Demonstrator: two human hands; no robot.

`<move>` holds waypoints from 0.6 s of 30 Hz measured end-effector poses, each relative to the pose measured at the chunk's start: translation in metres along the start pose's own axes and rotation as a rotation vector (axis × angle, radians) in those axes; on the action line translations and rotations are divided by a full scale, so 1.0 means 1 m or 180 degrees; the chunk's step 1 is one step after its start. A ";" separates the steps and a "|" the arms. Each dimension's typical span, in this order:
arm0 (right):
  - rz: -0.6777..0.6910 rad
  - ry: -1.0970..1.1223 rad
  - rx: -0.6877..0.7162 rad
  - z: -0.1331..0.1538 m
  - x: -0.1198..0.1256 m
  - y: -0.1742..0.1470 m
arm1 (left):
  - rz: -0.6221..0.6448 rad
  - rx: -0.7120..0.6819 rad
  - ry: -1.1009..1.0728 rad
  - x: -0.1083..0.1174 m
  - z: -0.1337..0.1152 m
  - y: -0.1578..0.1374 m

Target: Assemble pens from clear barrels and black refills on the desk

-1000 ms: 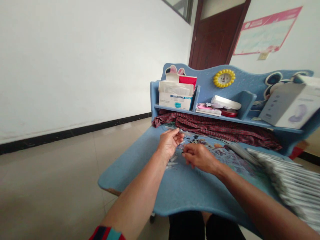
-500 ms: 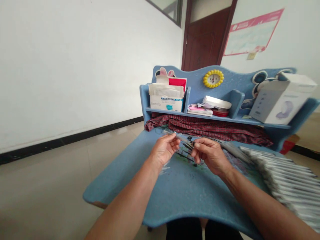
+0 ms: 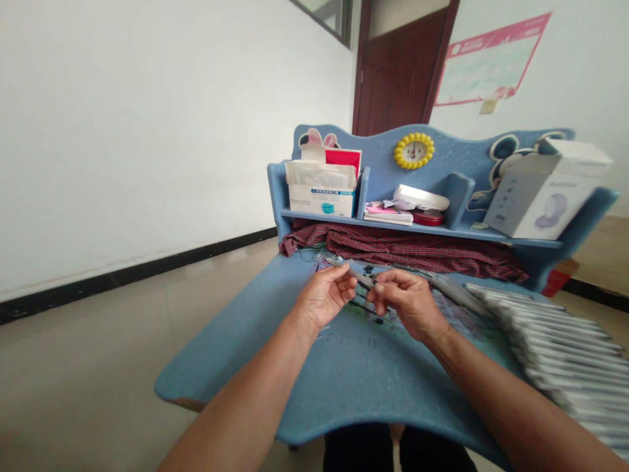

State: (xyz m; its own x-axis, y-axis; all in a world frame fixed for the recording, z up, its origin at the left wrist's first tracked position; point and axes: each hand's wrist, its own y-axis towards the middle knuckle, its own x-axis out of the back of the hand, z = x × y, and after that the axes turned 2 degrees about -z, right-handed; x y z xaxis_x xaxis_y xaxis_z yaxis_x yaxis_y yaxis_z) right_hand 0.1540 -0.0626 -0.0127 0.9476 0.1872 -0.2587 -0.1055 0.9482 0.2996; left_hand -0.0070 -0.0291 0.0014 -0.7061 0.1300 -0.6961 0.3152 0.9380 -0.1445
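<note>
Over the blue desk (image 3: 344,387), my left hand (image 3: 324,298) is closed around a slim translucent pen barrel (image 3: 362,279), pinching it between thumb and fingers. My right hand (image 3: 405,305) pinches at the barrel's right end. Whether a small part sits between those fingertips is hidden. Beneath the hands lie thin black rods (image 3: 362,307) and small black pieces (image 3: 379,321). To the right, a large pile of pale pens (image 3: 555,354) with dark lines inside covers the desk. More translucent tubes (image 3: 455,292) rest behind my right hand.
A rolled checked cloth (image 3: 393,246) lies along the back of the desk. Above it, a blue shelf holds a mask box (image 3: 322,200), papers (image 3: 388,215), a red round tin (image 3: 427,218) and a white carton (image 3: 545,190). A yellow clock (image 3: 414,151) hangs on the backboard.
The view has shifted slightly. My right fingers have curled closer around the barrel's end, and a dark tip seen at my right thumb earlier is now hidden. Both hands stay over the same spot.
</note>
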 end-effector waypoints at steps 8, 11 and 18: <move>0.0081 0.0054 0.0079 0.002 0.002 -0.001 | 0.0039 -0.0023 -0.0042 -0.001 0.000 0.000; 0.0095 0.0050 0.0076 0.002 0.004 -0.001 | 0.0006 -0.0043 -0.0031 -0.001 0.001 0.000; 0.0123 0.0050 0.0120 0.004 0.006 -0.002 | -0.0058 -0.0058 0.0017 -0.003 0.001 0.000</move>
State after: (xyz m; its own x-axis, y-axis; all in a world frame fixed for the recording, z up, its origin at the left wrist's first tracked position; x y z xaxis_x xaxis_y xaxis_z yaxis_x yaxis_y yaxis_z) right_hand 0.1607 -0.0649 -0.0116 0.9382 0.2279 -0.2606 -0.1303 0.9299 0.3441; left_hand -0.0046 -0.0301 0.0032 -0.7150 0.1144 -0.6897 0.2906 0.9459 -0.1443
